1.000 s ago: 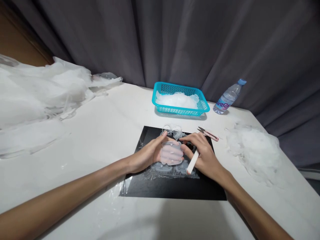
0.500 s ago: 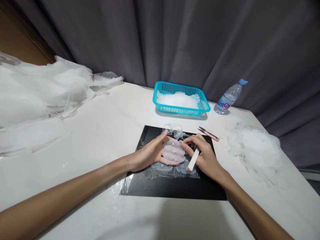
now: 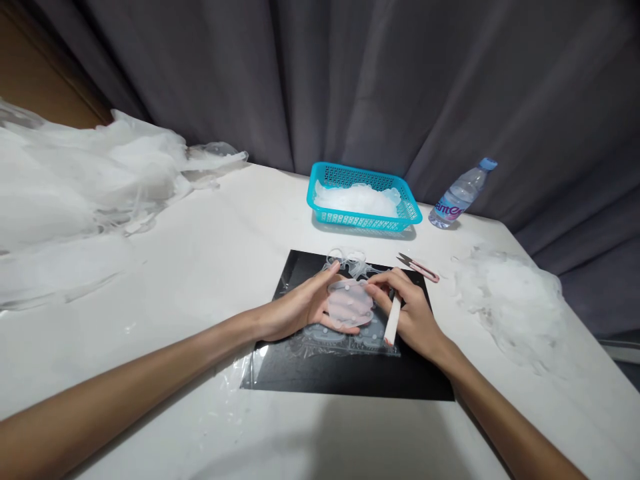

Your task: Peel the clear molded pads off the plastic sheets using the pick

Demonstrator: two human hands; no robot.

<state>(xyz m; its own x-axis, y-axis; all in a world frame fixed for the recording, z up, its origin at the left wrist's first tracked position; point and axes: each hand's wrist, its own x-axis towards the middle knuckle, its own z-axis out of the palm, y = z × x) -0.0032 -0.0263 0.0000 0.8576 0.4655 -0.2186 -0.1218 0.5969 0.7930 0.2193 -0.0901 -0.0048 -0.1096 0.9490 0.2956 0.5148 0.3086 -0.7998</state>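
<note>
Looks like partway through: the teal basket (image 3: 364,199) at the back of the worktop (image 3: 210,267) already has a heap of translucent pieces in it, and a sheet of more shapes (image 3: 345,337) lies on the black mat (image 3: 350,377), seemingly not yet separated. The left hand (image 3: 305,308) cups one translucent plastic piece (image 3: 350,303) from beneath, fingers curled round it. The right hand (image 3: 410,310) pinches that piece's right edge while its grip also closes around a white knife (image 3: 393,323). Pink snips (image 3: 419,267) sit just beyond.
</note>
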